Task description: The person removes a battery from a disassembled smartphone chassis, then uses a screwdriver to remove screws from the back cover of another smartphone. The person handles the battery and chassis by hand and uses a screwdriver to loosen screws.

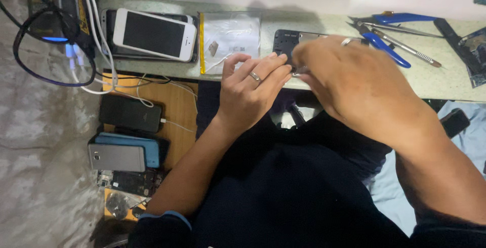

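A dark opened phone body (286,41) lies on the pale worktop edge, mostly hidden by my hands. My left hand (251,88), with a ring on one finger, presses its fingertips on the phone's near edge. My right hand (354,83), also ringed, arches over the phone from the right, its fingers pinched together near a small metal part (299,69); what it grips is hidden. My dark-clothed lap fills the lower middle.
A white phone (154,34) lies on a stack at the back left, beside a clear plastic bag (230,37). Blue-handled cutters (392,32) and tweezers lie at the right. Several phones (124,146) sit on a wooden board at the left, with cables (88,40) and a charger.
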